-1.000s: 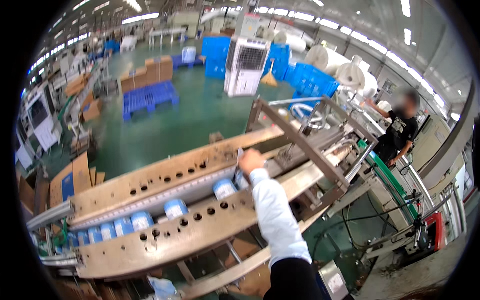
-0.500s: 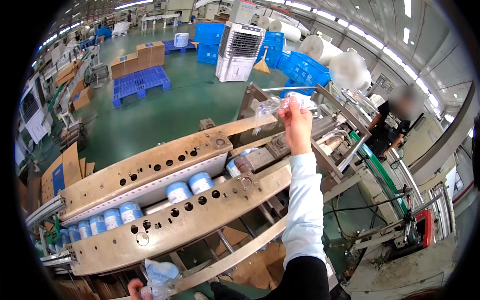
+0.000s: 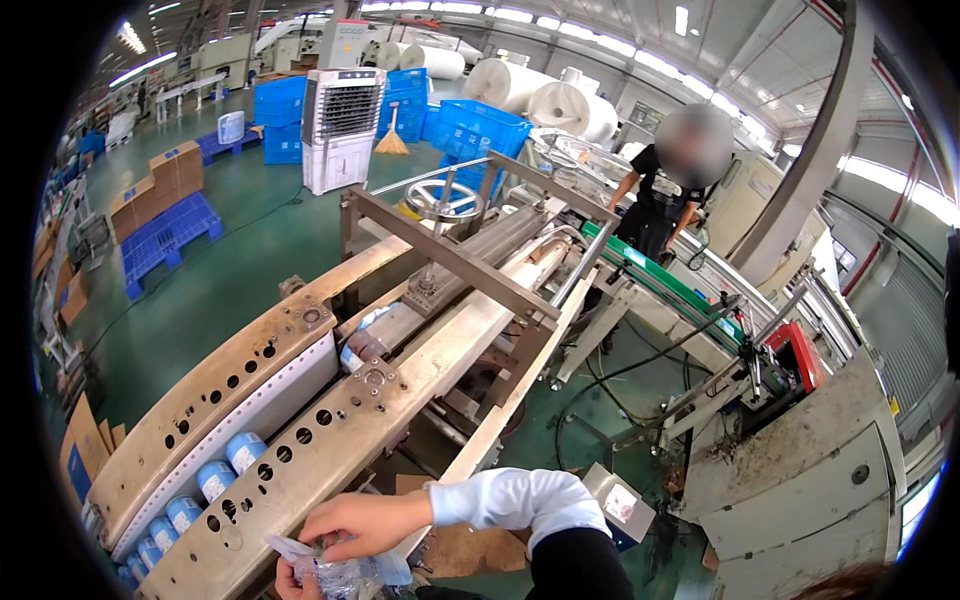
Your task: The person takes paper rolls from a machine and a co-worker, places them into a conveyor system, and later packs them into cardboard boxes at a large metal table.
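Crumpled clear plastic film (image 3: 348, 578) is bunched between my hands at the near edge of the conveyor. My right hand (image 3: 368, 524) reaches over it from the right, fingers curled down and closed on the film. Below it, my left hand (image 3: 296, 582) grips the same bundle from underneath, partly cut off by the lower edge. A light blue piece (image 3: 394, 568) sticks out of the bundle on its right side. Beside my hands runs the conveyor's perforated metal side rail (image 3: 290, 470), and behind it stand several blue-and-white wrapped rolls (image 3: 214, 480) in the channel.
A metal frame (image 3: 450, 250) with a handwheel (image 3: 443, 200) stands over the conveyor's far part. Beyond a green-edged conveyor (image 3: 660, 280), a person (image 3: 665, 195) stands. A grey machine cabinet (image 3: 800, 490) is on the right; an air cooler (image 3: 340, 130) and blue crates (image 3: 484, 130) stand farther back.
My right hand has come down from the raised position over the frame, bringing its plastic film to my left hand. The view has turned right. The rolls sit at different places in the channel.
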### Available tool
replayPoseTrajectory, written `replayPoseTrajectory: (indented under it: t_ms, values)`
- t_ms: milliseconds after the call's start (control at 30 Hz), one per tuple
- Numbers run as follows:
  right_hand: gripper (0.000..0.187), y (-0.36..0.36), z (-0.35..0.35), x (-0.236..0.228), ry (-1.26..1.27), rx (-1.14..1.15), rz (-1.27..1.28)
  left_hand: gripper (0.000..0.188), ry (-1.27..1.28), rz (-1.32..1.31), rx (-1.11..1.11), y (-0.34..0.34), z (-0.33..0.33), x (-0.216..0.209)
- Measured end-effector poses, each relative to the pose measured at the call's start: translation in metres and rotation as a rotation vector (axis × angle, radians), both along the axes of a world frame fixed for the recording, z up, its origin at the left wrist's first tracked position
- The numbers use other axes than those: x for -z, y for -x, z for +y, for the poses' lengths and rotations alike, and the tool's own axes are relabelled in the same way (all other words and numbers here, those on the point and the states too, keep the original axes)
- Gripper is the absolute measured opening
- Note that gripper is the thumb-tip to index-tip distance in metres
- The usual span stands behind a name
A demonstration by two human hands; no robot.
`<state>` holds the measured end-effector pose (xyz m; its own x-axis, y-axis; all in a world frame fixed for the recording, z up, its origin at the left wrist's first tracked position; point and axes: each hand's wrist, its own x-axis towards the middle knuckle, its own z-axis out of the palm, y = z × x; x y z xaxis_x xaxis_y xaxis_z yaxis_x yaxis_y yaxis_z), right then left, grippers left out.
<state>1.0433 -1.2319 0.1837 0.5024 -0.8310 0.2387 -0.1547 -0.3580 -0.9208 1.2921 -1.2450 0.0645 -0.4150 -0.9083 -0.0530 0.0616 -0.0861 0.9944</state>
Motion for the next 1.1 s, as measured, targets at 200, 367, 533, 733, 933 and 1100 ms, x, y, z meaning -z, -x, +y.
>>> replayPoseTrajectory:
  t_ms: [200, 367, 533, 733, 933, 1100]
  values:
    - [0.007, 0.107, -0.021, 0.012, 0.47, 0.694, 0.515, 0.027, 0.053, -0.156, -0.195, -0.031, 0.013, 0.016]
    - [0.005, 0.23, -0.094, 0.021, 0.48, 1.058, 1.24, 0.021, -0.029, -0.217, -0.231, -0.048, 0.027, 0.035]
    - [0.015, 0.293, -0.185, 0.066, 0.395, 0.824, 1.632, 0.023, -0.033, -0.321, -0.313, -0.069, 0.046, 0.064]
    - [0.013, 0.309, -0.248, 0.11, 0.337, 0.563, 1.708, 0.028, -0.207, -0.295, -0.401, -0.042, 0.051, -0.016]
    - [0.01, 0.316, -0.259, 0.131, 0.178, 0.49, 1.569, 0.026, -0.235, -0.423, -0.417, -0.041, 0.048, -0.018]
    - [0.007, 0.323, -0.252, 0.128, 0.329, 0.635, 1.369, 0.029, -0.286, -0.358, -0.44, -0.039, 0.054, -0.009]
